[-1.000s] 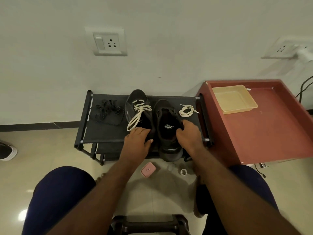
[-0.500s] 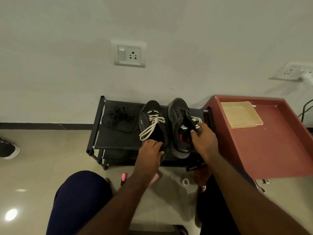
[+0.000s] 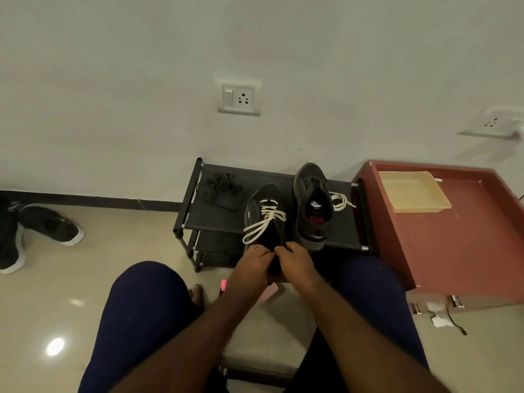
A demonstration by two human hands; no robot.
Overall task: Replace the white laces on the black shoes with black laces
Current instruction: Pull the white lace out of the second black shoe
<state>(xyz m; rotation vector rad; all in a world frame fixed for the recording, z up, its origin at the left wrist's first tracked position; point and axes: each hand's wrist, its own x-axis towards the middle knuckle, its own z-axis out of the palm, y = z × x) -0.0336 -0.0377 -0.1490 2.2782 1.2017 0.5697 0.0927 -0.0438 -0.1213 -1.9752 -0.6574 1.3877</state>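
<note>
From the head camera, the laced shoe [image 3: 265,211] sits with its heel past the front edge of the shoe rack [image 3: 215,222]. A careless pull would likely tip it off or snag the dangling white lace [image 3: 266,219]. The left hand [image 3: 253,263] and right hand [image 3: 297,262] both curl round the heel, fingers [image 3: 289,246] pinching its collar. The lace lies just beyond them, toward the toe. The black laces [image 3: 222,182] lie at the back left corner, well apart.

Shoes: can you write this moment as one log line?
left hand: holds white-laced shoe | right hand: holds same shoe | other shoe: unlaced, on rack | black laces: on rack
</note>
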